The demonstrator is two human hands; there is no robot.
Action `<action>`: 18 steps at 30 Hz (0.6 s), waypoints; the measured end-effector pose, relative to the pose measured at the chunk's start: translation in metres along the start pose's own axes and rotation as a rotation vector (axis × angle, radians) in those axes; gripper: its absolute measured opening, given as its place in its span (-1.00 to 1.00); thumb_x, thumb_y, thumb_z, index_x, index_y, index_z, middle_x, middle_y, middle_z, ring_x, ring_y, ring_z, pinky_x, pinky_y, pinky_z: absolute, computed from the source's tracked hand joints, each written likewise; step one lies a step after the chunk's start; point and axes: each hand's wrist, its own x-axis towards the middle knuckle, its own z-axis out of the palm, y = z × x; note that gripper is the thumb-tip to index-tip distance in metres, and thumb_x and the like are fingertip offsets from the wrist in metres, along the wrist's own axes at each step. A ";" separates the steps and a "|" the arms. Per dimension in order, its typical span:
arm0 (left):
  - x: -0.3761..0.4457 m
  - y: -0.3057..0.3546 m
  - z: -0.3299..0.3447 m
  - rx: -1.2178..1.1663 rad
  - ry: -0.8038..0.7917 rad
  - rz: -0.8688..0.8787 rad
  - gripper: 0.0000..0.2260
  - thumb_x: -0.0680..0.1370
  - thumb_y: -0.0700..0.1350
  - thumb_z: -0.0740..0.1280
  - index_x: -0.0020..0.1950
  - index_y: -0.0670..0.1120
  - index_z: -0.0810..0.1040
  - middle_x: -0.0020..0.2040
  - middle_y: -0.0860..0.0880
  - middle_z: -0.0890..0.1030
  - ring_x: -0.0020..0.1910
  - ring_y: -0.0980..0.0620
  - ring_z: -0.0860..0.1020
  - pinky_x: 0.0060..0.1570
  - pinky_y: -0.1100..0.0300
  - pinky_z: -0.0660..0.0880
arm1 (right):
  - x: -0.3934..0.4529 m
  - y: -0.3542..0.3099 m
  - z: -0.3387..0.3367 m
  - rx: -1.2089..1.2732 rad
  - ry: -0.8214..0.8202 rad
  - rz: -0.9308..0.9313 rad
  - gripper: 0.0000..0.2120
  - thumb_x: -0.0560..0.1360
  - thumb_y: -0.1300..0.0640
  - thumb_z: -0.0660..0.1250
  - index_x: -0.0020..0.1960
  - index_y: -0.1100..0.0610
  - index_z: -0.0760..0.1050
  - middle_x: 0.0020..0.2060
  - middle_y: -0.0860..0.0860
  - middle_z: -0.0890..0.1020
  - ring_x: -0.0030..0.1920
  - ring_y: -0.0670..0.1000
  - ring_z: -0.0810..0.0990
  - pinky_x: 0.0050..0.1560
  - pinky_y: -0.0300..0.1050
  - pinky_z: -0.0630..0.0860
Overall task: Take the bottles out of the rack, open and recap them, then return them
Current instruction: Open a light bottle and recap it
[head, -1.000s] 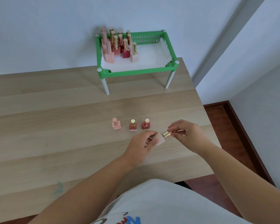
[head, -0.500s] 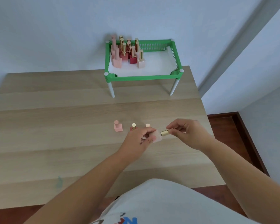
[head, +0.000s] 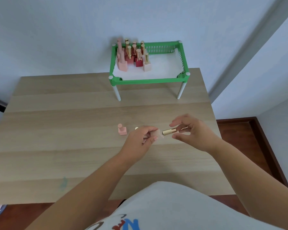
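My left hand (head: 140,138) grips a small pale pink bottle (head: 158,136) just above the wooden table (head: 65,130). The bottle's gold cap (head: 169,131) points right, and my right hand (head: 194,133) holds it with index finger and thumb spread wide. Whether the cap is screwed on or loose cannot be told. A pink bottle (head: 122,130) stands on the table to the left. The gold top of another bottle (head: 136,128) peeks out behind my left hand. The green rack (head: 148,79) stands at the back with several bottles (head: 133,55) in its left corner.
The rack stands on white legs against the wall, its right half lined with white and bare. The table's right edge (head: 213,117) is close to my right hand, with dark wood floor (head: 256,138) beyond. A faint blue smear (head: 63,183) marks the near left of the table.
My left hand has moved up in front of the two red bottles, hiding most of them. My right hand's fingers have spread wider around the gold cap. The view has tilted.
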 end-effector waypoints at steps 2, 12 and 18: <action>0.000 0.002 0.002 0.015 0.006 0.013 -0.76 0.55 -0.17 0.37 0.22 -0.08 0.57 0.06 0.01 0.63 0.01 0.22 0.56 0.00 0.52 0.42 | -0.001 0.000 -0.001 -0.020 0.004 -0.014 -0.72 0.37 0.26 0.49 -0.02 -0.04 0.60 -0.06 -0.11 0.60 -0.09 -0.13 0.61 0.03 -0.28 0.55; -0.003 0.003 0.008 0.084 0.046 0.048 -0.78 0.55 -0.14 0.37 0.20 -0.03 0.58 0.03 0.06 0.63 0.01 0.22 0.55 0.01 0.47 0.41 | -0.001 0.000 -0.002 -0.033 0.034 0.060 -0.87 0.41 0.06 0.46 -0.04 -0.04 0.64 -0.25 -0.12 0.65 -0.23 -0.24 0.54 -0.22 -0.52 0.41; -0.008 0.001 0.012 0.088 0.056 0.053 -0.77 0.56 -0.11 0.35 0.21 -0.01 0.56 0.03 0.05 0.62 0.02 0.16 0.56 0.04 0.29 0.49 | -0.002 0.003 -0.002 -0.051 0.042 0.073 -0.70 0.31 -0.16 0.44 0.01 -0.11 0.61 -0.23 -0.19 0.64 -0.20 -0.28 0.56 -0.19 -0.47 0.45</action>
